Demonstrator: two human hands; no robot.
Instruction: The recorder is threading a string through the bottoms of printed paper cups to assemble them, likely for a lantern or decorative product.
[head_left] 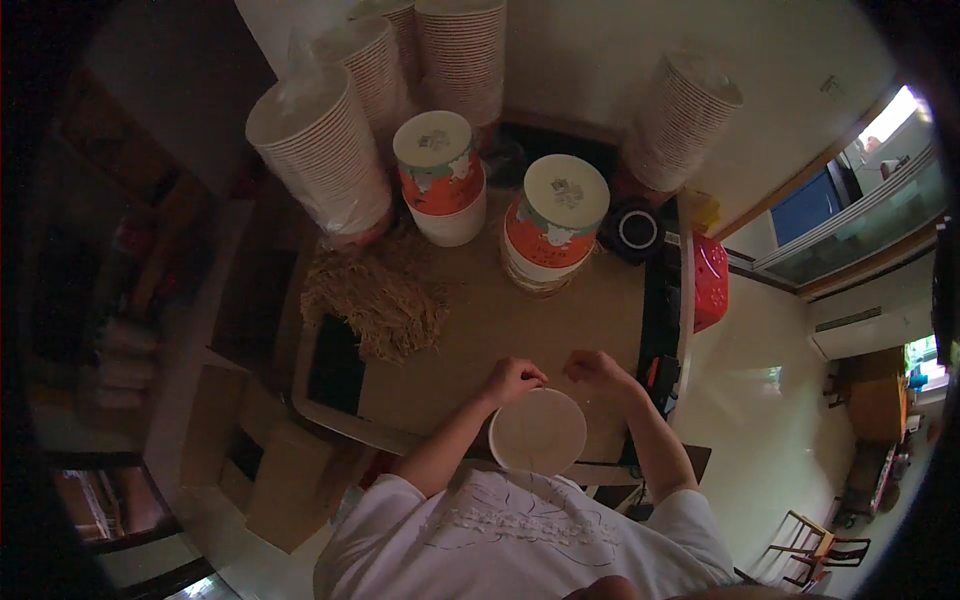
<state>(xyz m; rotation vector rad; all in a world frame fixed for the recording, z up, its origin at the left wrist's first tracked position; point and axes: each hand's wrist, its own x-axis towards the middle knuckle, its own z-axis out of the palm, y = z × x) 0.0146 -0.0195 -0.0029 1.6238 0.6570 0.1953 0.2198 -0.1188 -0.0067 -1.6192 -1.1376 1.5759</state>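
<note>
A white paper tub stands against my body at the table's front edge, its round pale face toward me. Just above its far rim, my left hand is closed in a pinch, with the fingertips close to the rim. To its right my right hand has its fingers curled together in the air, a short gap from the left. Anything in either pinch is too small to make out. Beyond my left hand lies a loose heap of tan strings.
Two upturned orange-and-green printed tubs stand farther back on the cardboard-topped table. Tall stacks of white tubs rise behind. A black tape-like roll and a red plastic basket are at the right.
</note>
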